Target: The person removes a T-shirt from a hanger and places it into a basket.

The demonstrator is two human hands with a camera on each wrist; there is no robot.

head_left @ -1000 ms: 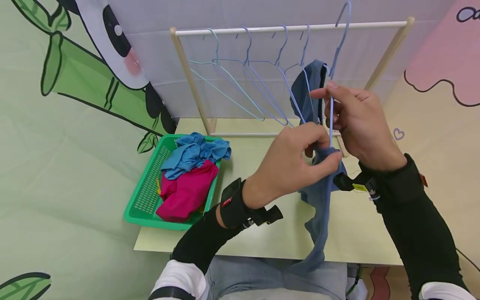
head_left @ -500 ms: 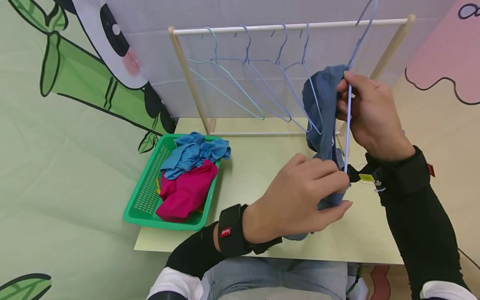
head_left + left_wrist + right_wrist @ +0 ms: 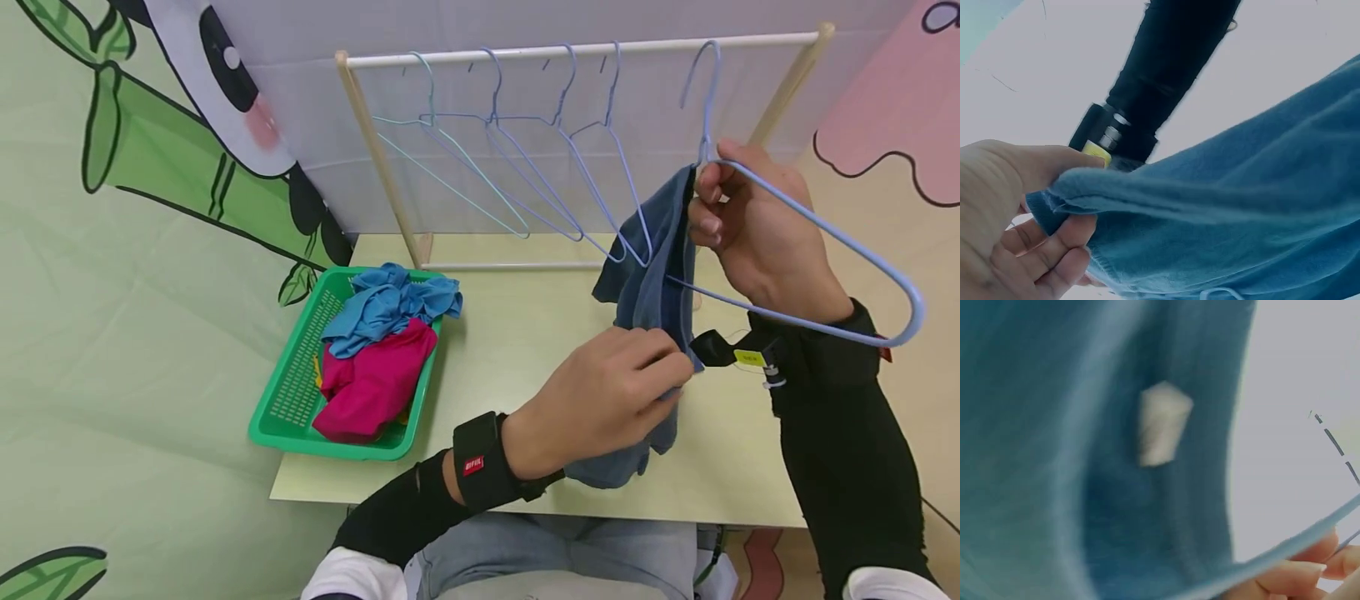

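A blue garment (image 3: 656, 292) hangs between both hands over the table. My left hand (image 3: 600, 392) pinches its edge between thumb and fingers; in the left wrist view the folded hem (image 3: 1116, 190) lies in that pinch. With my right hand (image 3: 776, 233) I hold a light-blue hanger (image 3: 917, 308) just below its hook, beside the garment's upper edge. One end of the hanger sticks out to the right, while part of the lower bar passes behind or into the cloth. Blurred in the right wrist view, a white label (image 3: 1163, 425) shows inside the garment.
Behind the hands stands a rack with a white rail (image 3: 517, 55), where several hangers (image 3: 432, 92) hang on the left and middle. At the table's (image 3: 525, 317) left, a green basket (image 3: 277, 425) contains a blue cloth (image 3: 382, 308) and a pink cloth (image 3: 375, 383).
The hanger has swung from edge-on to broadside, its end now pointing right. My right hand has shifted right. My left hand has moved lower and now pinches the garment's edge.
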